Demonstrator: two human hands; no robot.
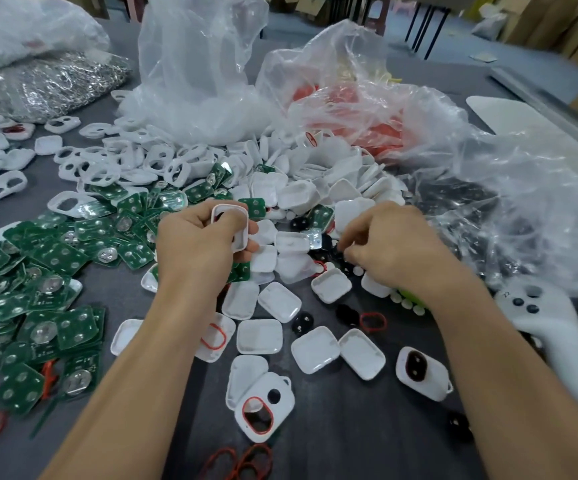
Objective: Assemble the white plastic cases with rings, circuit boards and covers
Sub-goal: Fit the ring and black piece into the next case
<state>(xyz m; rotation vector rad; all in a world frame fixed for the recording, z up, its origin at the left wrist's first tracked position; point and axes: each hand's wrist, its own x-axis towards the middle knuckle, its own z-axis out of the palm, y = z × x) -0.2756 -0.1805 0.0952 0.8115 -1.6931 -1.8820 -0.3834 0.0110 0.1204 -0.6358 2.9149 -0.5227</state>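
Your left hand grips a white rounded-rectangular case, hollow toward you, long axis upright; whether your right hand holds anything cannot be told.

Readable text: you can read none.
Green circuit boards: your view shows faint print, too blurred to read.
White controller: small dark mark, unreadable.

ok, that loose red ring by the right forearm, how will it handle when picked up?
The red ring looks thin and unevenly bent, so probably floppy and very light. It lies flat on the table, so it likely won't roll but may be fiddly to pinch up.
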